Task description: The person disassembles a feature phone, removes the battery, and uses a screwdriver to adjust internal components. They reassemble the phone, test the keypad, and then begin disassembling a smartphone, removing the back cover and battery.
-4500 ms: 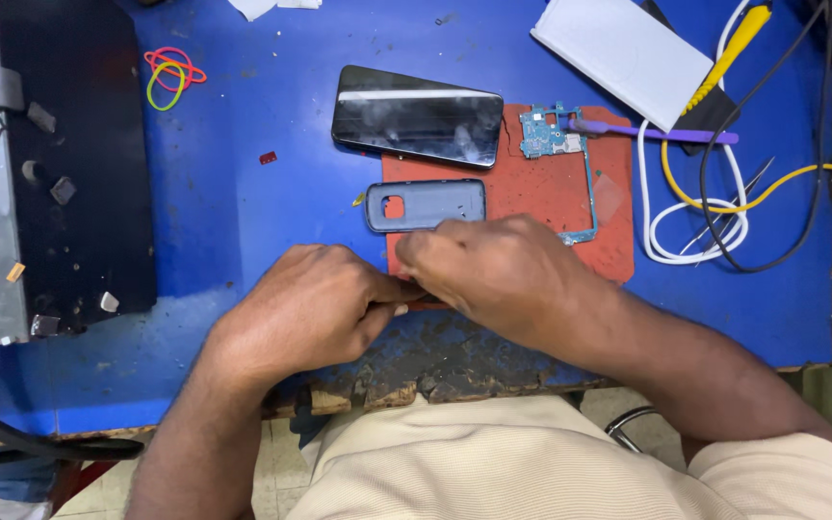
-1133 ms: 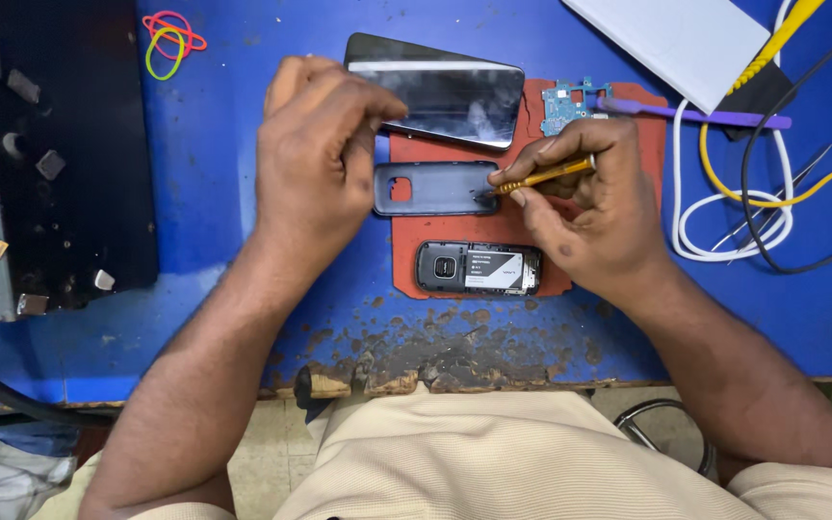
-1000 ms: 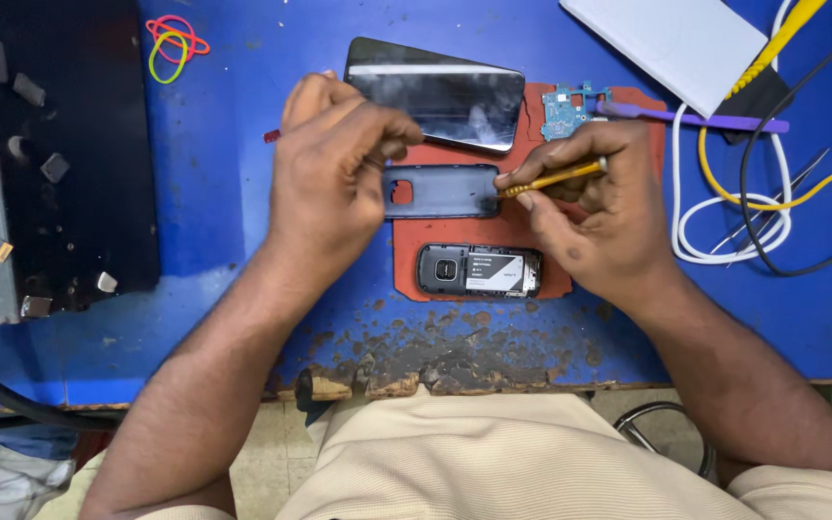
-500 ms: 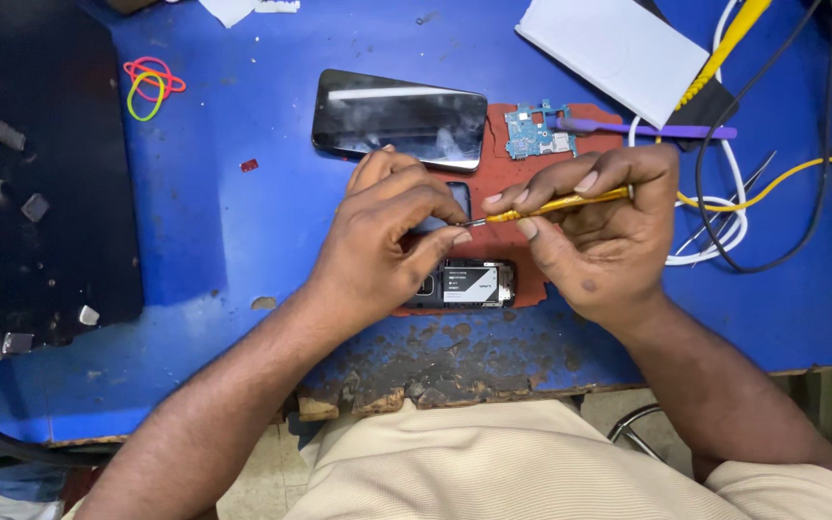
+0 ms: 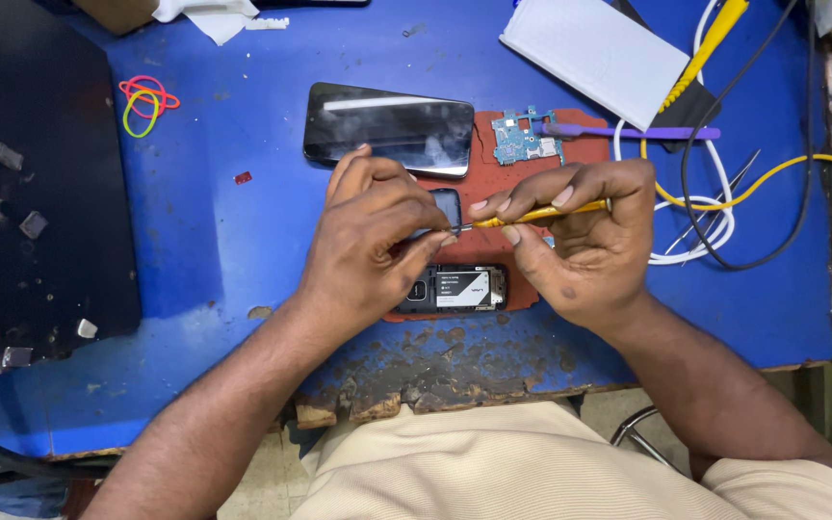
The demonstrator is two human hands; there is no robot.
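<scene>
From the head camera, looking down on my blue workbench (image 5: 243, 289), my left hand (image 5: 368, 246) is curled closed around a small grey phone cover (image 5: 445, 204), fingers wrapped over its near part so only its upper right corner shows past my fingertips. My right hand (image 5: 580, 246) is closed in a pinch on a yellow-handled screwdriver (image 5: 541, 214), which lies almost level and points left; its metal tip meets the cover right at my left fingertips. Both hands hover over a red mat (image 5: 507, 178), with the cover between them, nearer my left.

Just below my hands, on the near edge of the mat, lies a small black phone body (image 5: 455, 287) with a white label facing up, untouched. Beyond my left hand a larger black phone (image 5: 387, 128) lies screen up, partly on the mat. A small circuit board (image 5: 522, 140) sits at the far side of the mat, beside a purple tool (image 5: 628, 132). Farther right are white and yellow cables (image 5: 715, 207) and a white flat box (image 5: 594, 53). Coloured rubber bands (image 5: 146, 99) lie well to the left, near a black panel (image 5: 40, 183).
</scene>
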